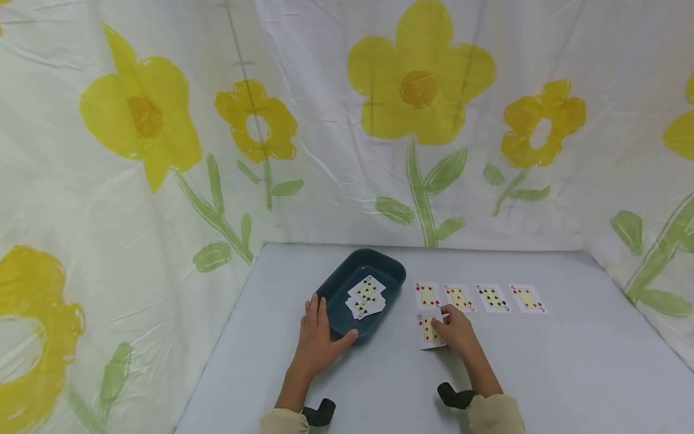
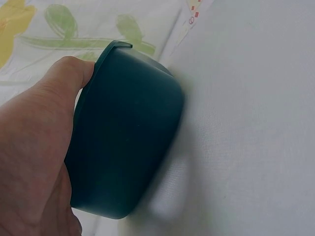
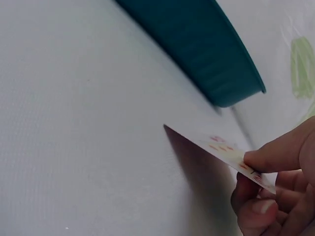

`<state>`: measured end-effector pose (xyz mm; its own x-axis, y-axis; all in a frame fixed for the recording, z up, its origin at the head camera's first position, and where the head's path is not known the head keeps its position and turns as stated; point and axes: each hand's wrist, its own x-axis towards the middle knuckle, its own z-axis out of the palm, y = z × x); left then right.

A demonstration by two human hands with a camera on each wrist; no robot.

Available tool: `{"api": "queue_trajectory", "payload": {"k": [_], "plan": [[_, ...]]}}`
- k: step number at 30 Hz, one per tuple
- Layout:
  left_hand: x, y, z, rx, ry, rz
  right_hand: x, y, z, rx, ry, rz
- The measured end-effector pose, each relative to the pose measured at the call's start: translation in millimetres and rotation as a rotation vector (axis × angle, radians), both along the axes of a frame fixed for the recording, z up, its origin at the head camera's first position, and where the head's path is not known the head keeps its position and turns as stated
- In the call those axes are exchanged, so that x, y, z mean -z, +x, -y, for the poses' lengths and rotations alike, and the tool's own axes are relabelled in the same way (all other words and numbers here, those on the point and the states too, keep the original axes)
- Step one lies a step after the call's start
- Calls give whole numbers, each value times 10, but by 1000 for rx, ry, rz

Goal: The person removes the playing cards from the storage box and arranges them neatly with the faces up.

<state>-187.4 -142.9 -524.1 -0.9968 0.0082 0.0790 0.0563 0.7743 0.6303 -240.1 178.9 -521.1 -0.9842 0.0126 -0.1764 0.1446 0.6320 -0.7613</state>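
On my feed, right of the tray (image 1: 374, 265), the right hand (image 1: 457, 328) pinches a tilted card (image 1: 427, 333) I judge light, springy and slick, best taken by its edges, while the left hand (image 1: 316, 346) rests straight-fingered against the tray

Straight left fingers (image 1: 314, 310), curled right fingers (image 3: 257, 210)

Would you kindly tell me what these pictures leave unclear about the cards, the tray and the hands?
Head view: the full faces of the cards in the tray, since they overlap.
Head view: part of the held card, covered by the right hand.
Right wrist view: the held card's red marks, blurred.
Right wrist view: part of the tray, cut off by the top edge.
Left wrist view: the tray's inside, hidden by its outer wall.
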Motion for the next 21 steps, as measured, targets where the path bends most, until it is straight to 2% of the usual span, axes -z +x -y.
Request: {"api": "queue_trajectory", "payload": {"k": [9, 16, 21], "plan": [[19, -22, -3, 6, -6, 2, 32, 42, 24, 17, 112, 18], [10, -20, -8, 6, -5, 0, 27, 64, 26, 8, 245, -40], [-12, 2, -6, 11, 4, -8, 47, 77, 47, 28, 283, -39]]}}
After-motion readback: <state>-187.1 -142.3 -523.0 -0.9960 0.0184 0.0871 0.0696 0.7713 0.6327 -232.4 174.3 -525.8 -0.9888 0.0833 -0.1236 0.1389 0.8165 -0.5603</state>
